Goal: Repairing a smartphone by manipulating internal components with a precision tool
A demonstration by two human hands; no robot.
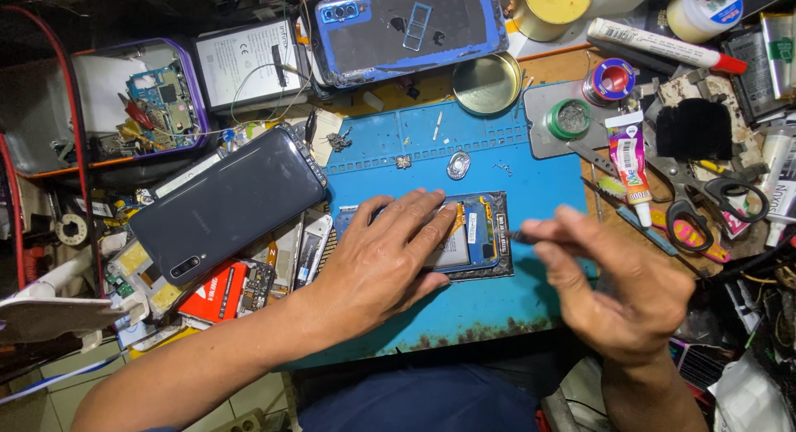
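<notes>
1. opened phone [474, 233] lies back-up, cover off, on the blue work mat [531, 183] mid-counter, battery and inner frame exposed.
2. left hand [383, 262] rests flat on the phone's left half, fingers spread, pinning it and gripping nothing.
3. right hand [618, 287] is just right of the phone, motion-blurred; fingers look pinched on a thin dark tool [524, 235] with its tip at the phone's right edge. can't tell the tool type.
4. judgement: doing this well means steady palm pressure from the left hand, and a shallow tool angle at the frame edge, kept off the battery.
5. loose small parts sit on the mat above the phone: a silver oval piece [458, 165], a tiny bracket [404, 161]. wide wrist swings risk knocking them.
6. edges: mat's front edge is near the left wrist, with a drop to the lap beyond; the phone is well apart from it.
7. open room: bare mat right of and below the phone. left is crowded by a dark phone [228, 204] lying tilted; right by a glue tube [630, 162] and scissors [701, 204] beside the mat edge.
8. top of the counter: a blue back cover [406, 26] and a round tin lid [487, 82], well clear of both hands.
</notes>
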